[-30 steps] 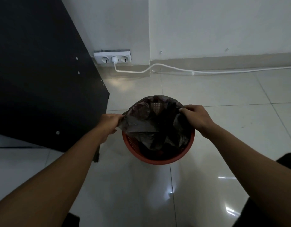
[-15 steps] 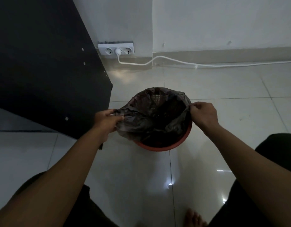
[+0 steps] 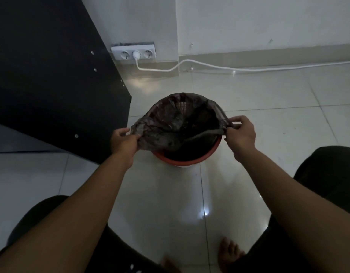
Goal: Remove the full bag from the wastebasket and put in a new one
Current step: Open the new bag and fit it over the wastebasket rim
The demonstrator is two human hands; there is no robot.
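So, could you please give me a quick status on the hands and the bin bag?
Left hand and right hand both pinching the bag edge. Near edge lifted off the wastebasket rim, far edge on it. Nothing in the way.

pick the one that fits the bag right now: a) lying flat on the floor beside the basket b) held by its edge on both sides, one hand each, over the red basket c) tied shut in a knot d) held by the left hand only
b: the left hand pinches the dark bag by its edge on one side and the right hand on the other, its mouth open above the red wastebasket.
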